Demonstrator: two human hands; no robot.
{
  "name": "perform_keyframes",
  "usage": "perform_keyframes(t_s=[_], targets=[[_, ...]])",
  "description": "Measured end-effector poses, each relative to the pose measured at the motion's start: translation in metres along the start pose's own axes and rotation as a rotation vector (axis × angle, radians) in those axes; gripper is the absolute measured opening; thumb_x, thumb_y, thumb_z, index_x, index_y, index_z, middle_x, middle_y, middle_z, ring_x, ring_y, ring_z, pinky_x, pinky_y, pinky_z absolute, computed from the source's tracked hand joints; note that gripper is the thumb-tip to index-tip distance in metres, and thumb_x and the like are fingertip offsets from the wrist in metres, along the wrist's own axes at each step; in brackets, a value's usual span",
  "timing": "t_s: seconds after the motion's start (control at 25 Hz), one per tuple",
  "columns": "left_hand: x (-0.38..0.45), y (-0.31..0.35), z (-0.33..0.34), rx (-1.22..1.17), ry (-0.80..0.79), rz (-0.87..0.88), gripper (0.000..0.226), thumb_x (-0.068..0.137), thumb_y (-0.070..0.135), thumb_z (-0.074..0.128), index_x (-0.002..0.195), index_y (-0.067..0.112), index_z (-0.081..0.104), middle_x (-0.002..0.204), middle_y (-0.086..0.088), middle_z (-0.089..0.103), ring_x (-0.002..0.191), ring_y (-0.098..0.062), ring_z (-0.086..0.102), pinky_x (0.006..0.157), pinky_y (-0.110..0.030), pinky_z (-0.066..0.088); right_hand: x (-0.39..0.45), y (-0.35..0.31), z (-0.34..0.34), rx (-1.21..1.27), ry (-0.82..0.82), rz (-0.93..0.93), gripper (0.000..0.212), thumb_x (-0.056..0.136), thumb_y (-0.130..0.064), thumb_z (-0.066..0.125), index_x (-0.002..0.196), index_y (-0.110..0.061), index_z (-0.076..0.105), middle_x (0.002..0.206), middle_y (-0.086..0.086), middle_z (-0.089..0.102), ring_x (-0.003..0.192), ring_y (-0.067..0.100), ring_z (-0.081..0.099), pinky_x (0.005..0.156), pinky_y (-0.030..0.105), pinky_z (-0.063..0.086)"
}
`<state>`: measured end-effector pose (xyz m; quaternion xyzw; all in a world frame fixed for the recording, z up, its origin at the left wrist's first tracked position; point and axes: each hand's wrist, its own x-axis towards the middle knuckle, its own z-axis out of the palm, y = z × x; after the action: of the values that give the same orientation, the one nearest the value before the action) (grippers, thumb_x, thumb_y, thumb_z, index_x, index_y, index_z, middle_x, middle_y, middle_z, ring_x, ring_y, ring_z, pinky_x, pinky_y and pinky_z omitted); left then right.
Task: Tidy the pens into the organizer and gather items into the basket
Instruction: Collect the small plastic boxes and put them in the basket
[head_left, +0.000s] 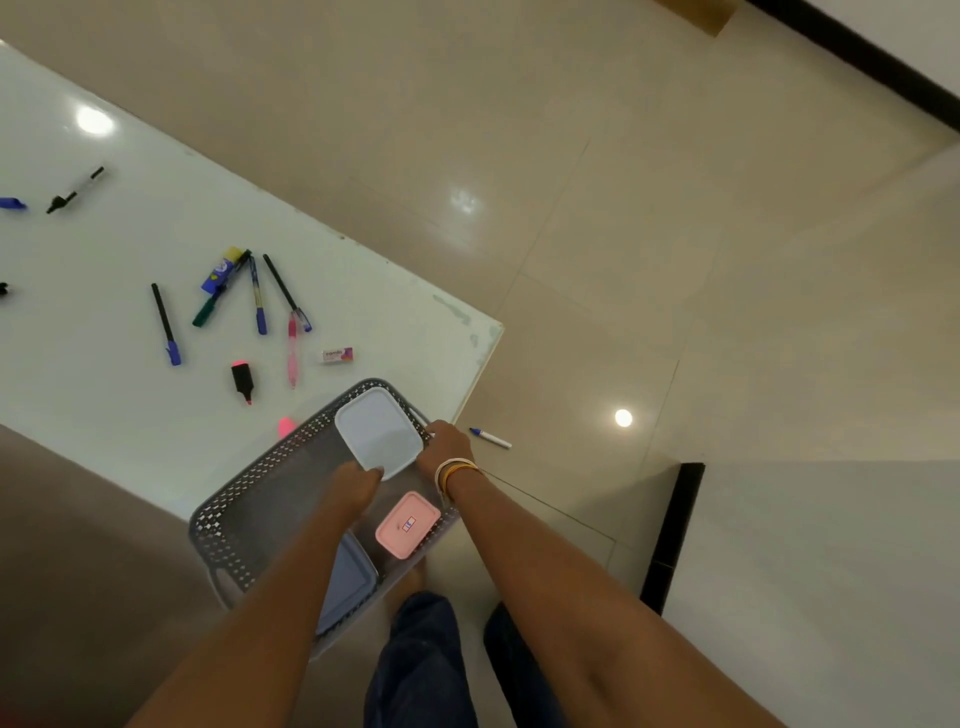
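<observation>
Basket (244, 499) rim in right fingers (441, 434); left fingers (363, 475) pinching white lid (378, 431); labels unreadable.

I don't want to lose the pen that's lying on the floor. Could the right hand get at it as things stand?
Probably not yet: the right hand grips the basket rim, so it is busy. Otherwise the pen lies on open floor nearby, unobstructed.

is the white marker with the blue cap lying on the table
No, the white marker lies on the floor tiles, just past the table corner.
</observation>
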<state>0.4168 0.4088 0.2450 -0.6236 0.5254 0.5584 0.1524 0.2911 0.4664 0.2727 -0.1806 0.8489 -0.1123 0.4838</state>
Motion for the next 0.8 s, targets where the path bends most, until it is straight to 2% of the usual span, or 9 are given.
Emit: perform_keyframes(t_s=[0.08, 0.2, 0.28, 0.4, 0.56, 0.8], targets=[[-0.017, 0.015, 0.000, 0.133, 0.039, 0.047, 0.047, 0.095, 0.021, 0.052, 0.132, -0.007, 0.047, 0.135, -0.028, 0.050, 0.122, -0.040, 0.052, 0.101, -0.046, 0.045, -0.014, 0.005, -0.028, 0.009, -0.003, -0.011, 0.037, 0.087, -0.008, 0.056, 0.123, -0.003, 0.057, 0.128, 0.019, 0.058, 0.120, 0.035, 0.054, 0.100, 0.037, 0.046], [-0.052, 0.047, 0.011, 0.248, 0.058, 0.103, 0.052, 0.098, 0.024, 0.048, 0.142, -0.001, 0.036, 0.150, -0.018, 0.037, 0.137, -0.032, 0.038, 0.111, -0.035, 0.029, -0.031, 0.021, -0.074, -0.002, 0.006, -0.011, 0.037, 0.089, -0.004, 0.050, 0.125, -0.005, 0.059, 0.134, 0.016, 0.056, 0.126, 0.033, 0.050, 0.106, 0.035, 0.041], [-0.068, 0.072, 0.026, 0.282, 0.069, 0.134, 0.050, 0.098, 0.025, 0.047, 0.141, 0.001, 0.039, 0.151, -0.015, 0.037, 0.139, -0.030, 0.035, 0.112, -0.033, 0.025, -0.040, 0.037, -0.108, 0.013, 0.028, -0.014, 0.035, 0.089, -0.004, 0.050, 0.122, -0.004, 0.062, 0.133, 0.017, 0.057, 0.124, 0.034, 0.051, 0.105, 0.037, 0.043], [-0.089, 0.108, 0.053, 0.282, 0.081, 0.150, 0.044, 0.096, 0.024, 0.049, 0.134, 0.001, 0.048, 0.143, -0.018, 0.047, 0.134, -0.034, 0.040, 0.108, -0.034, 0.029, -0.046, 0.067, -0.156, 0.068, 0.056, 0.006, 0.032, 0.087, -0.004, 0.051, 0.116, -0.007, 0.064, 0.129, 0.016, 0.058, 0.118, 0.034, 0.055, 0.100, 0.039, 0.048], [-0.111, 0.152, 0.108, 0.268, 0.068, 0.185, 0.050, 0.096, 0.027, 0.049, 0.140, 0.004, 0.040, 0.146, -0.016, 0.043, 0.135, -0.032, 0.040, 0.109, -0.034, 0.031, -0.041, 0.116, -0.218, 0.099, 0.056, 0.029, 0.034, 0.084, -0.003, 0.049, 0.113, -0.010, 0.066, 0.126, 0.015, 0.059, 0.113, 0.032, 0.059, 0.098, 0.040, 0.050], [-0.126, 0.187, 0.173, 0.278, 0.084, 0.208, 0.048, 0.095, 0.024, 0.050, 0.139, 0.006, 0.042, 0.144, -0.018, 0.045, 0.132, -0.032, 0.042, 0.105, -0.033, 0.034, -0.023, 0.165, -0.273, 0.078, 0.019, 0.007, 0.030, 0.084, -0.004, 0.052, 0.109, -0.012, 0.066, 0.122, 0.014, 0.061, 0.108, 0.032, 0.064, 0.096, 0.043, 0.053]])
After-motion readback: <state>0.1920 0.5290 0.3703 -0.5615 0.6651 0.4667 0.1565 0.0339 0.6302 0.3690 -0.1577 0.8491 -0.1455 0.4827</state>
